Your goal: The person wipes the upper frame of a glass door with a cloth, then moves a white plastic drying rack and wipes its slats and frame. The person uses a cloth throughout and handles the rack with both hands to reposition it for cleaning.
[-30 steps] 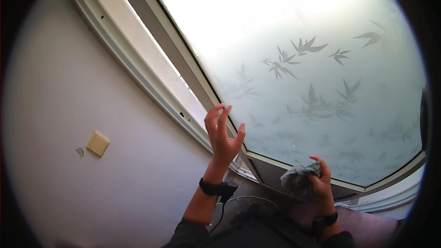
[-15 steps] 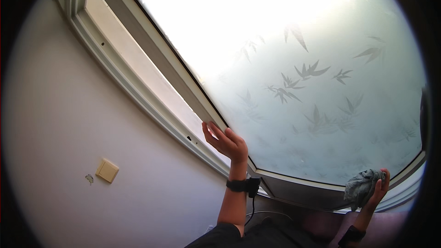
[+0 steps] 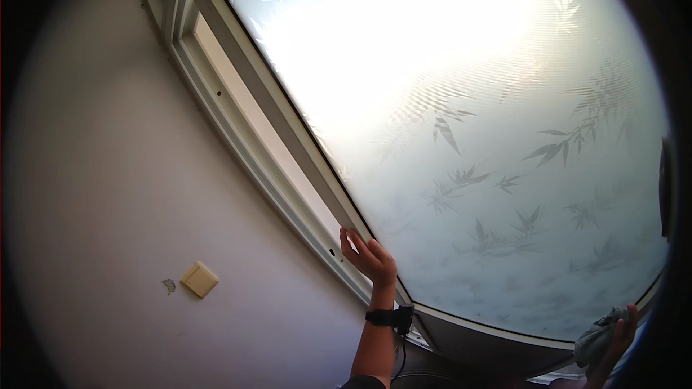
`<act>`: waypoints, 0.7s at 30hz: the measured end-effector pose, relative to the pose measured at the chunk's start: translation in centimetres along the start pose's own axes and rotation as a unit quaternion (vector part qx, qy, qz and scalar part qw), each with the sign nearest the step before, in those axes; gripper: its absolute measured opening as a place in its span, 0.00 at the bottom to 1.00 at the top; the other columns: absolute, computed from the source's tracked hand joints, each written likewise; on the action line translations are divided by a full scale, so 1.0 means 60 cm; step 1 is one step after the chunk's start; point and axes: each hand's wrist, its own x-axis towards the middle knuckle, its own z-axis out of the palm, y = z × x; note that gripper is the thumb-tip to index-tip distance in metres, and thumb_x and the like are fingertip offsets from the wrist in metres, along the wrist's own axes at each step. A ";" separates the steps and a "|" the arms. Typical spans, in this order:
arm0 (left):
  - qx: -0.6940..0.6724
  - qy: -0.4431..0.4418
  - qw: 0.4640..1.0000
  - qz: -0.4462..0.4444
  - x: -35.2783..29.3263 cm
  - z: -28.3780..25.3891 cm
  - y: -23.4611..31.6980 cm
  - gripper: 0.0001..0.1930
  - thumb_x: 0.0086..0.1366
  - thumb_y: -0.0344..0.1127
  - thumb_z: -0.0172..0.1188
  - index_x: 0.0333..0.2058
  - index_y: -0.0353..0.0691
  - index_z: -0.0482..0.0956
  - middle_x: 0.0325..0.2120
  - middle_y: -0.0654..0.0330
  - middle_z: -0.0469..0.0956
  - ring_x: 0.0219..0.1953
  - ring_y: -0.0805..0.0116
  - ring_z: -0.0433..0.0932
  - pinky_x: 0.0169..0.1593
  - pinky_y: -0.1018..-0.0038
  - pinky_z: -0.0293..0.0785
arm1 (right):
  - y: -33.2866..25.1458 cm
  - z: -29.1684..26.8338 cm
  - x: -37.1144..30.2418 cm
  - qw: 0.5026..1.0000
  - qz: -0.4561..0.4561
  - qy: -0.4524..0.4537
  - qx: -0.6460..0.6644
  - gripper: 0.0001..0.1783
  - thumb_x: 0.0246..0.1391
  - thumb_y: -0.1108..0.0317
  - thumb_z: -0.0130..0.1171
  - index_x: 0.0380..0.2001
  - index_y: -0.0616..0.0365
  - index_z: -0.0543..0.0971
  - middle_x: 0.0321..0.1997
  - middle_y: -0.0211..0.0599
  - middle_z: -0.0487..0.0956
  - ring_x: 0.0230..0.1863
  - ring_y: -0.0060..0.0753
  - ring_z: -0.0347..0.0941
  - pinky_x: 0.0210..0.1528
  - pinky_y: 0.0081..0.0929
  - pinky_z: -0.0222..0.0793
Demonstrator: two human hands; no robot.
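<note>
A frosted glass window sash [image 3: 461,194] with a bamboo-leaf pattern and a pale metal frame fills most of the view. My left hand [image 3: 373,262] is at the sash's left frame edge, fingers along its outer side and thumb towards the glass, holding it. A black band with a small box and cable circles that wrist. Low at the far right, my right hand [image 3: 624,333] grips a crumpled grey-green cloth [image 3: 598,337] against the sash's bottom corner. Part of that hand is dim and cut off by the dark rim.
A gap shows between the sash and the fixed window frame [image 3: 249,148] on its left. The pale wall [image 3: 108,173] carries a cream switch [image 3: 200,280] with a chipped patch [image 3: 169,286] beside it. A dark handle-like shape [image 3: 665,187] stands at the right edge.
My view has tilted up, so the window, wall and both hands sit lower and further right. The left hand stays on the sash edge; the right still holds the cloth at the lower right.
</note>
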 end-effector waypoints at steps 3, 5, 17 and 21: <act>0.008 0.000 1.000 0.005 -0.003 0.005 -0.015 0.23 0.73 0.37 0.41 0.62 0.29 0.63 0.61 0.38 0.61 0.62 0.41 0.62 0.64 0.50 0.59 | -0.044 0.058 -0.010 0.996 0.031 0.020 0.085 0.28 0.61 0.59 0.59 0.58 0.66 0.70 0.61 0.39 0.71 0.62 0.36 0.65 0.67 0.32 0.54; 0.028 -0.015 0.999 0.009 -0.004 0.006 -0.022 0.26 0.74 0.37 0.41 0.66 0.32 0.58 0.65 0.41 0.57 0.66 0.43 0.58 0.67 0.52 0.55 | -0.082 0.091 -0.008 0.994 0.017 0.025 0.109 0.29 0.59 0.57 0.61 0.57 0.66 0.71 0.59 0.38 0.71 0.60 0.35 0.66 0.65 0.32 0.55; 0.103 -0.021 0.990 0.097 0.017 -0.037 -0.003 0.25 0.74 0.38 0.44 0.66 0.35 0.59 0.60 0.42 0.66 0.59 0.43 0.67 0.59 0.46 0.63 | -0.350 0.132 0.074 0.977 -0.139 0.024 0.159 0.14 0.55 0.67 0.64 0.43 0.61 0.78 0.40 0.42 0.79 0.39 0.37 0.77 0.42 0.30 0.73; 0.087 0.006 0.993 0.086 0.031 -0.052 0.041 0.21 0.74 0.37 0.44 0.61 0.33 0.65 0.55 0.42 0.70 0.54 0.41 0.71 0.55 0.48 0.67 | -0.425 0.140 0.107 0.964 -0.172 0.011 0.204 0.21 0.54 0.69 0.66 0.50 0.62 0.74 0.46 0.46 0.77 0.46 0.39 0.76 0.48 0.32 0.73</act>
